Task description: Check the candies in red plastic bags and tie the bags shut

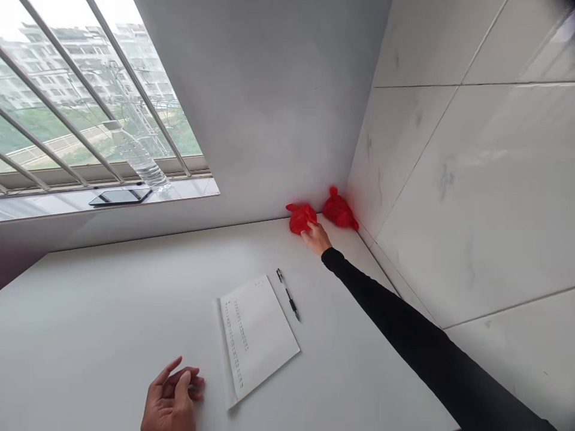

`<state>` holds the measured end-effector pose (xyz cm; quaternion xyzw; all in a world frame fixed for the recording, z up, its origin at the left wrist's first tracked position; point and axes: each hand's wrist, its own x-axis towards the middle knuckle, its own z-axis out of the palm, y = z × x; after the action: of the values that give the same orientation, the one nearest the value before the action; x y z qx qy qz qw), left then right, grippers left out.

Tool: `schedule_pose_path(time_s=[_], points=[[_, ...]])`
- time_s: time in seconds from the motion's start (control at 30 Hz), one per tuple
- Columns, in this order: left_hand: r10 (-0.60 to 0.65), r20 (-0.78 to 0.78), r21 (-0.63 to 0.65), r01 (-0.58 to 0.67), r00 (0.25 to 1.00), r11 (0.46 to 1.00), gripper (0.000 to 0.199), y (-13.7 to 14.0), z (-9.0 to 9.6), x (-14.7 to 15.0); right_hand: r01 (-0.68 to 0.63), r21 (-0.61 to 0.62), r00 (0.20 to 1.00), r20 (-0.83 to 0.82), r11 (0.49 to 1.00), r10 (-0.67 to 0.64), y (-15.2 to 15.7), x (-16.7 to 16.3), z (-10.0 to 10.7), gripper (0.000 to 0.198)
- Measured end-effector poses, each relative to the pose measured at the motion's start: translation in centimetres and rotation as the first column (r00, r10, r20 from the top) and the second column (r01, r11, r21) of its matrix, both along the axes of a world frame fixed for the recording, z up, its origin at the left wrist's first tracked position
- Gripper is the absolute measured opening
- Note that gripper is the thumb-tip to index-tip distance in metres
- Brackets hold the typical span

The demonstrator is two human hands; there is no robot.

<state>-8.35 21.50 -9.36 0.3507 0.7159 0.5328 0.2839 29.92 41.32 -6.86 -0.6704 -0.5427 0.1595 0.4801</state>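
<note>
My right hand (317,239), in a black sleeve, reaches to the back corner of the white table. Its thumb and fingers are closed on a red bag (302,216), which looks like thin plastic; what is inside is hidden. Just to the right, a second red bag (339,211) lies against the walls. Near the bottom edge, my left hand (173,392) is held over the table with loosely bent fingers apart and nothing in them. Between my hands lie a notebook (265,329) with lines of handwriting and, to its right, a black and clear pen (288,294).
On the window sill (195,188) stand a clear water bottle (139,157) and, lying flat, a dark phone (121,197). Metal bars cross the window. A grey wall (269,120) and a tiled wall (471,179) bound the white table (112,299).
</note>
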Motion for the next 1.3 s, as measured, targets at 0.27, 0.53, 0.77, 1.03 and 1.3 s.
schedule_pose_path(time_s=[0.27, 0.53, 0.77, 1.03, 1.3], points=[[-0.037, 0.013, 0.046, 0.036, 0.999, 0.998, 0.038, -0.5, 0.1, 0.5, -0.015, 0.041, 0.966, -0.257, 0.999, 0.025, -12.0, -0.1, 2.6, 0.042], [-0.165, -0.034, 0.168, 0.169, 0.986, 0.971, 0.039, -5.0, -0.4, 3.2, 0.019, -0.012, 0.911, -0.411, 1.0, -0.023, -30.4, -8.7, 1.2, 0.056], [-0.661, -0.235, 0.192, 0.7, 0.713, 0.687, 0.039, -11.1, 0.5, 9.0, -0.415, -0.068, 0.91, -0.06, 0.908, 0.411, -36.7, -14.0, -1.1, 0.045], [-0.703, -0.341, 0.188, 0.778, 0.624, 0.599, 0.032, -10.5, 1.5, 6.3, -0.201, -0.182, 0.975, 0.058, 0.963, 0.214, -35.1, -9.6, 2.7, 0.037], [-0.66, -0.269, 0.063, 0.696, 0.702, 0.715, 0.038, -12.8, 2.3, 6.6, -0.43, -0.415, 0.841, 0.139, 0.802, 0.523, -32.9, -6.6, 0.9, 0.033]])
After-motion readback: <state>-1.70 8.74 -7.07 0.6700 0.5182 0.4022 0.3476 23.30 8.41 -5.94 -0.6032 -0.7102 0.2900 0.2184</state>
